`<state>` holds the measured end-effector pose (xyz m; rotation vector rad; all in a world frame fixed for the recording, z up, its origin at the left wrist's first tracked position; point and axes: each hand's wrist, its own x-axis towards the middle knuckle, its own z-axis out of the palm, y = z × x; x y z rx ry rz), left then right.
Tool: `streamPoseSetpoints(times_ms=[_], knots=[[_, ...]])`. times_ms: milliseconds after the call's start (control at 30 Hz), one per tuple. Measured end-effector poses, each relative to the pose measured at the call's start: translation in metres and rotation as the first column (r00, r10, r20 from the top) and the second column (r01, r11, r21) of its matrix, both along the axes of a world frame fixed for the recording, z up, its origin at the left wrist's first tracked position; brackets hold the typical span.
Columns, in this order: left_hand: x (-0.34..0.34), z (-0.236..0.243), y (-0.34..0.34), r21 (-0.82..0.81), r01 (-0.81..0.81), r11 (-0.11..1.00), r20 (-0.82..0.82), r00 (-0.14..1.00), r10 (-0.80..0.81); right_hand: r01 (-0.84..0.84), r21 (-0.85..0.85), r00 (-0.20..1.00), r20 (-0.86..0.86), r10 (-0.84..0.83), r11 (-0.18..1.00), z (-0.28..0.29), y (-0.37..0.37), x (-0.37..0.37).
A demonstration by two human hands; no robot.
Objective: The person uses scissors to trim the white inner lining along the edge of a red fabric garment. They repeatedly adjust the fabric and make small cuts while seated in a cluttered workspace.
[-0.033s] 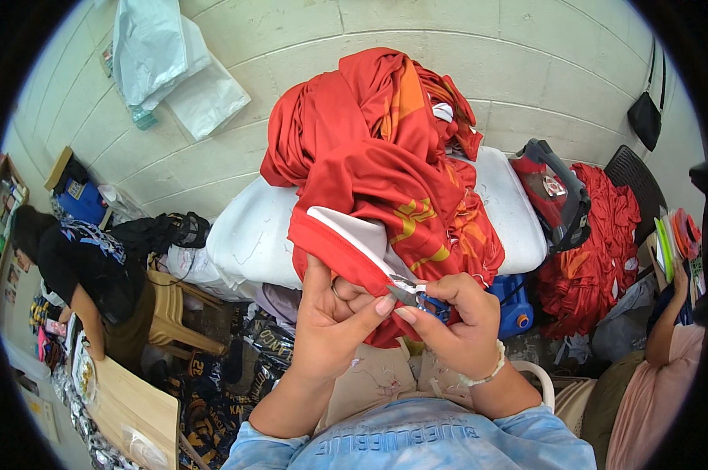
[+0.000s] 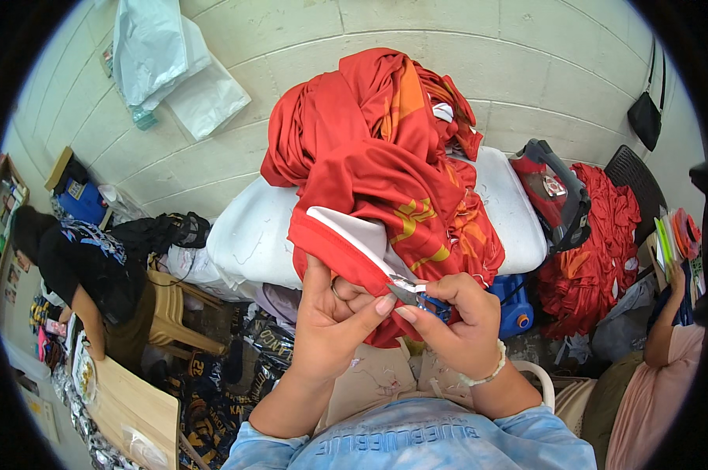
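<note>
A red garment with yellow and orange print and a white inner side lies heaped before me, its hemmed edge drawn toward me. My left hand is closed on that edge, thumb and fingers pinching the red fabric. In my right hand is a pair of small thread snips with metal blades and a blue handle, gripped between thumb and fingers. The blades touch or nearly touch the corner of the hem, right by my left fingertips. Whether a thread lies between them is too small to see.
The heap rests on a white table against a block wall. More red fabric is piled at the right, beside a grey-and-red appliance. A person in black bends over a board at left; another person's pink sleeve shows at right.
</note>
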<state>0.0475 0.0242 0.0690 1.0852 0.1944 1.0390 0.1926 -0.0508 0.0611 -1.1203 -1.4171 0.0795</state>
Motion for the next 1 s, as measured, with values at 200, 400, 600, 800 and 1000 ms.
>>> streamPoseSetpoints(times_ms=[200,400,600,800,1000], knots=[[-0.002,0.003,-0.001,0.032,-0.003,0.999,-0.029,1.0,0.004,-0.015,-0.026,0.999,-0.034,0.014,1.0,0.001,-0.001,0.0],[-0.001,0.005,0.005,0.112,-0.001,0.994,-0.066,0.998,0.008,-0.012,0.008,1.0,0.019,0.012,1.0,0.005,0.003,0.005],[0.0,0.003,0.005,0.09,-0.056,0.994,-0.112,0.991,0.066,-0.02,-0.051,0.999,-0.027,0.018,0.998,-0.003,0.002,0.006],[-0.001,0.006,0.008,0.058,-0.064,0.996,-0.074,0.995,0.068,-0.273,-0.057,0.862,-0.458,0.217,0.96,-0.013,0.006,0.012],[-0.001,0.008,0.009,0.032,-0.053,0.998,-0.06,0.997,0.055,-0.26,-0.017,0.882,-0.41,0.231,0.965,-0.011,0.007,0.02]])
